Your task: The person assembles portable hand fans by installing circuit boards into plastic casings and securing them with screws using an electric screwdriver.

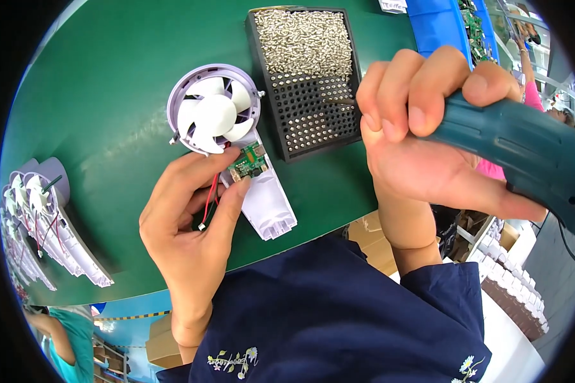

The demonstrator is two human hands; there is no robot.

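A small green circuit board (252, 159) rests in the pale lilac handle half of a fan housing (268, 204), and my left hand (188, 217) pinches it between thumb and fingers. Red and dark wires (210, 199) with a white plug hang beside that thumb. White fan blades (214, 117) sit inside the round ring at the housing's far end. My right hand (421, 121) is wrapped around a dark teal electric screwdriver (514, 137). Its thin bit (340, 101) points left over the black screw tray (292, 152), whose holes are partly filled with screws.
Loose silver screws (303, 41) are heaped at the tray's far end. More fan housings (64, 230) stand in a row at the left of the green table (121, 70). A blue bin (437, 29) stands at the back right. Other people (67, 338) are at the edges of view.
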